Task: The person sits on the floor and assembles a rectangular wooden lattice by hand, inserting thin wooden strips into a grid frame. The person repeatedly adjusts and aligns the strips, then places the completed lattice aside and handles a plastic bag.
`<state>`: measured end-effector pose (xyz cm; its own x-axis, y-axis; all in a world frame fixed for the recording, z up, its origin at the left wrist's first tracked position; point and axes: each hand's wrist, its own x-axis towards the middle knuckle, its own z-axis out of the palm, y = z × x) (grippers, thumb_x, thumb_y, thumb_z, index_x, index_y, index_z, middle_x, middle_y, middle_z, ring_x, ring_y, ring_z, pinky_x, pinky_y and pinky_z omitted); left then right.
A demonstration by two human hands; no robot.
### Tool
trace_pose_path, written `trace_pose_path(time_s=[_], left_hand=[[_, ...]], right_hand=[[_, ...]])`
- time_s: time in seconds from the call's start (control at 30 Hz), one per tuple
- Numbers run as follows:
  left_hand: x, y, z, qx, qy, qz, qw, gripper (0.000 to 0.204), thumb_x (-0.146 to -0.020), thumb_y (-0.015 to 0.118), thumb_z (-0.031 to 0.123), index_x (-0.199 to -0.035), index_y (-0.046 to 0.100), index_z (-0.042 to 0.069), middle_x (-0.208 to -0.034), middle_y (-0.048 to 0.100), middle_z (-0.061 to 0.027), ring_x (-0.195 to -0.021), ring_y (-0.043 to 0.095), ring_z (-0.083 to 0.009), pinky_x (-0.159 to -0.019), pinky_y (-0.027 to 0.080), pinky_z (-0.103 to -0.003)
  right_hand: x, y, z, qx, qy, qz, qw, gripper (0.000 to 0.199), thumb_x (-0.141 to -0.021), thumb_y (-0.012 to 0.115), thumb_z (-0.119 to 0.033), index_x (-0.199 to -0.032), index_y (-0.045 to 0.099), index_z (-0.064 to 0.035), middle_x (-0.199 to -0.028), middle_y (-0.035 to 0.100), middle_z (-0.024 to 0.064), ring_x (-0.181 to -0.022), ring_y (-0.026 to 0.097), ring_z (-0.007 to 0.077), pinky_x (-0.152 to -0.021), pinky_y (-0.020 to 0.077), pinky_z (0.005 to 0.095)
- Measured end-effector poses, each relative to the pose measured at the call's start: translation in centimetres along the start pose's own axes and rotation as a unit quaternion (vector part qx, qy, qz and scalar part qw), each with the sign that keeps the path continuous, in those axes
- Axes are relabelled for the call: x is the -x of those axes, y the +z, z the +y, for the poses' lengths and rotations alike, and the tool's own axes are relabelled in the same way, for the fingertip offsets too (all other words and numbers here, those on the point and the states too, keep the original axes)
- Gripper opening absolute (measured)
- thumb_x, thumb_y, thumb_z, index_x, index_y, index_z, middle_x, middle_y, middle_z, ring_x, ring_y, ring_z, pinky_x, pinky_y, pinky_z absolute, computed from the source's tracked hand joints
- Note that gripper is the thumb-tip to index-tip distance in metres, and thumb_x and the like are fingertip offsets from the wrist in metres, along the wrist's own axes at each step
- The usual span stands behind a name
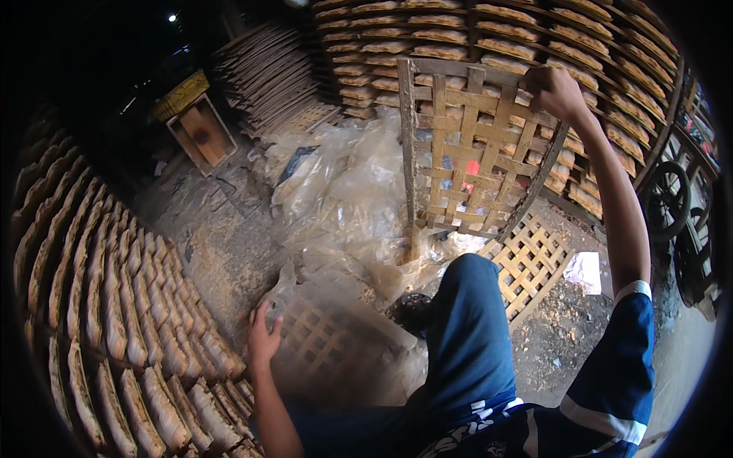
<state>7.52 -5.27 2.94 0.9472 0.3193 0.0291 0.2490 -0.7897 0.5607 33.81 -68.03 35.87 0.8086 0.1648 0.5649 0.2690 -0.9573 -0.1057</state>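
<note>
High on the right, my right hand (pixel 551 91) is closed over the top corner of a woven bamboo drying tray (pixel 475 114), which stands upright on its edge in a wooden frame. My left hand (pixel 265 337) is low on the left, its fingers curled at the edge of a clear plastic sheet (pixel 286 286). The sheet runs up into a crumpled heap in the middle. Through the hazy plastic by my left hand, another woven tray (pixel 313 328) lies flat. A third woven tray (pixel 531 263) lies on the ground beyond my raised knee.
Racks of filled trays (pixel 114 305) curve along the left, and more shelves (pixel 508 49) line the back right. A stack of thin trays (pixel 267 72) leans at the back beside a wooden box (pixel 201 136). A white cloth (pixel 584 272) and a black wheel (pixel 666 198) are at the right.
</note>
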Motion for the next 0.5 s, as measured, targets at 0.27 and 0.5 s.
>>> trace_pose_path(time_s=[0.27, 0.5], left_hand=[[-0.8, 0.9, 5.2, 0.079, 0.108, 0.156, 0.979, 0.066, -0.093, 0.068, 0.037, -0.146, 0.045, 0.007, -0.144, 0.047, -0.0233, -0.132, 0.046, -0.0433, -0.108, 0.040, -0.050], [-1.8, 2.6, 7.3, 0.194, 0.146, 0.166, 0.956, 0.044, -0.096, 0.065, 0.026, -0.131, 0.054, 0.001, -0.121, 0.059, -0.0199, -0.111, 0.058, -0.0392, -0.095, 0.047, -0.043]], right_hand=[[-4.4, 1.8, -8.1, -0.239, -0.048, -0.019, 0.970, 0.035, -0.094, 0.065, -0.034, -0.096, 0.074, -0.0006, -0.080, 0.073, 0.0114, -0.070, 0.070, 0.0210, -0.073, 0.0499, 0.0340], [-5.9, 7.3, -11.3, -0.348, -0.048, -0.102, 0.931, 0.028, -0.094, 0.068, -0.029, -0.092, 0.071, -0.0015, -0.083, 0.068, -0.0003, -0.079, 0.059, 0.0094, -0.076, 0.0449, 0.0263]])
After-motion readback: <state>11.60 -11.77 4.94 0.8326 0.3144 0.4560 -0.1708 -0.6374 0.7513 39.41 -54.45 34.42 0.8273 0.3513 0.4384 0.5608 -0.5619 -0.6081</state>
